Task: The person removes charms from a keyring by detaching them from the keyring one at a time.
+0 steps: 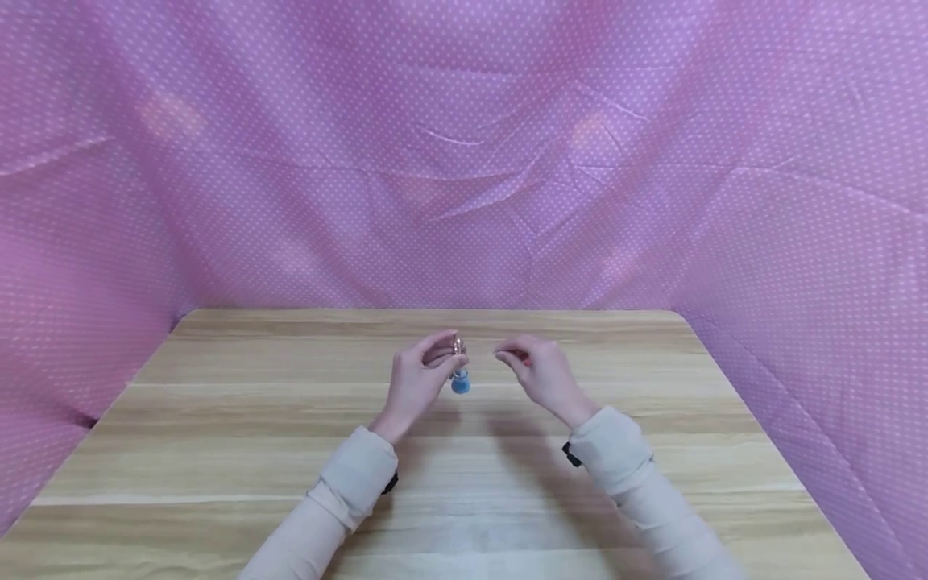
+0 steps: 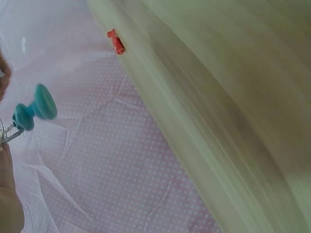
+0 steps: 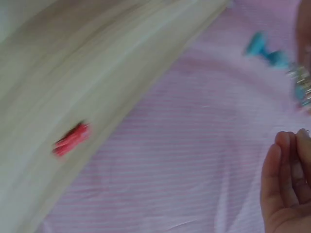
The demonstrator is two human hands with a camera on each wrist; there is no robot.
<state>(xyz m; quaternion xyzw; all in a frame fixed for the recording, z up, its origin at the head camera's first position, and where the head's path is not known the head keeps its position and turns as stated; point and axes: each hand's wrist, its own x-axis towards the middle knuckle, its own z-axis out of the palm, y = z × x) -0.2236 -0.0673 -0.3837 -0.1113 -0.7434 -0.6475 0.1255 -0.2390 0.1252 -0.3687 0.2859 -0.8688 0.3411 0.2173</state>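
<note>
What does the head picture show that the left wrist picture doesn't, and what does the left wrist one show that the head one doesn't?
Only the head view shows both beige sleeves and the black bands at the wrists.

Only the left wrist view shows the red piece in full; the head view has just a bit of red peeking out by the right hand.

Both show the left hand holding the blue charm by its metal end, the wooden table and the pink dotted cloth.
</note>
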